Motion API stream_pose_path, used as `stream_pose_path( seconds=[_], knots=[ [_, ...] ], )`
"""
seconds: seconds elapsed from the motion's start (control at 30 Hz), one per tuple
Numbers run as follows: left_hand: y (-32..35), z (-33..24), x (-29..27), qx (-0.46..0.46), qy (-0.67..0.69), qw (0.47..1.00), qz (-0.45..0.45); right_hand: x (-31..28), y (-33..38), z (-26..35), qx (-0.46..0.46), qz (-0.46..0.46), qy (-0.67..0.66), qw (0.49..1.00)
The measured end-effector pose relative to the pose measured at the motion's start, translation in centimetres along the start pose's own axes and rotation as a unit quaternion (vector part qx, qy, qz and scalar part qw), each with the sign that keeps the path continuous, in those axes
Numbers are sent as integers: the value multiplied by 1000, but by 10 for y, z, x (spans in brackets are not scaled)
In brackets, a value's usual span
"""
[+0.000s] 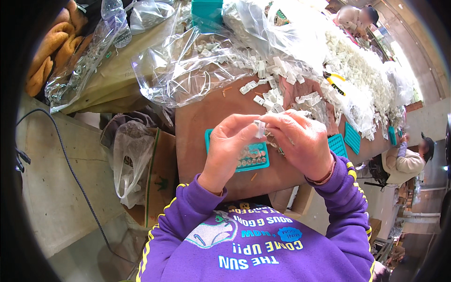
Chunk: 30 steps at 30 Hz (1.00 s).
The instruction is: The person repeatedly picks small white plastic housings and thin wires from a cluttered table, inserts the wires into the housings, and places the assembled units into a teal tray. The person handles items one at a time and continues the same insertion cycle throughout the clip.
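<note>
Piece (260,129), small and white, is pinched above the tabletop (191,150), towards its front-left corner.
Left hand (226,148) grips it; right hand (303,143) closes fingertips on it too. Teal tray (266,165) lies beneath.

A broad, flat-topped reddish-brown table (193,123) fills the middle and stretches toward 2 o'clock, where its far part is brightly lit. At 9 o'clock lies a smooth, pale grey concrete-like surface (61,188); whether floor or low wall is unclear. A light grey, smooth floor (318,207) shows at 4 o'clock. Near 3 o'clock stands a plain, pale grey wall (434,113). A glaring, whitish window-like opening (408,58) glows at 2 o'clock.
</note>
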<state>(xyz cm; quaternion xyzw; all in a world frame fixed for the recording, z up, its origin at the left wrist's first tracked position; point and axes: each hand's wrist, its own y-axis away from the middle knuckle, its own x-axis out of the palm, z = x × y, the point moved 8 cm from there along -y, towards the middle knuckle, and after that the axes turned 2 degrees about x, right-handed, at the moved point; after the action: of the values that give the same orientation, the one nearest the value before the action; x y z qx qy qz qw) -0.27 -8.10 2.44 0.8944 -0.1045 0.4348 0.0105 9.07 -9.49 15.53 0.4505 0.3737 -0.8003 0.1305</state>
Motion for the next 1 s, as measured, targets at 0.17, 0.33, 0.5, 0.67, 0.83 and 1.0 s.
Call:
stream_pose_path(
  seconds=[0.17,0.33,0.5,0.67,0.83,1.0],
  knots=[
    [0,0,2,-25,9,1000,16,-2,-2,1,6,11,-7,1000],
    [2,2,3,-41,-49,998,15,-2,-1,0,11,43,-11,999],
    [3,-6,6,36,-173,984,5,8,6,-6,51,67,-7,996],
    [0,1,-2,4,-52,998,-32,1,8,-16,66,-41,-62,995],
    [0,5,-2,-19,-17,999,-25,8,12,-18,61,-26,-38,997],
    [0,4,-3,-19,5,1000,-25,12,16,-19,83,-38,-61,994]
  ],
)
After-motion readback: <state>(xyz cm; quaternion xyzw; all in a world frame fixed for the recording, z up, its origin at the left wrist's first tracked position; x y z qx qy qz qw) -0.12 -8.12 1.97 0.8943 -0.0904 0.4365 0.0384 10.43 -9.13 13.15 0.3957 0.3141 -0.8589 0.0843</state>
